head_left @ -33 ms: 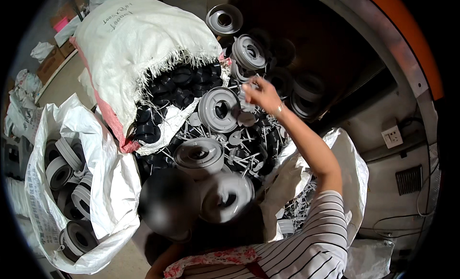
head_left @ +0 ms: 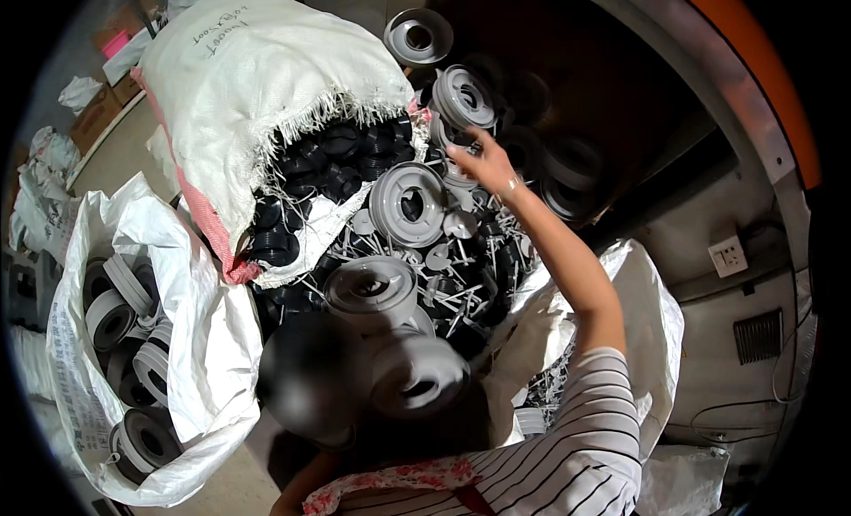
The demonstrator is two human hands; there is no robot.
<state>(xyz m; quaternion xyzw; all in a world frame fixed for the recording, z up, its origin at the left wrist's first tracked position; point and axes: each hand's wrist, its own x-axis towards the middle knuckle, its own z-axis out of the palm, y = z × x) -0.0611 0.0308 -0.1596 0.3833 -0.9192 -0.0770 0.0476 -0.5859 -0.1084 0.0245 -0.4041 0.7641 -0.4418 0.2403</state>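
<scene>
My right hand [head_left: 483, 164] reaches over the pile, thumb and fingers apart, nothing plainly held. Close by it lie a grey ribbed ring [head_left: 464, 97] and small grey discs with stems [head_left: 460, 224]. Left of the hand a large grey ring [head_left: 408, 204] leans on the heap. Nearer to me a grey flanged ring [head_left: 370, 290] sits above another grey ring [head_left: 424, 374], which is partly smeared. My left forearm [head_left: 308, 480] enters from below; its hand is hidden by a blurred dark round shape [head_left: 310, 374], so its grip does not show.
A white woven sack [head_left: 266, 55] spills black threaded parts [head_left: 341, 175]. At left an open white bag [head_left: 217, 365] contains grey and black rings [head_left: 146, 441]. Another open bag [head_left: 651, 330] at right holds small stemmed parts. A wall socket [head_left: 729, 256] and cables are farther right.
My right hand has shifted slightly upward, and its fingers are spread more. The nearest grey ring has tilted and moved a little.
</scene>
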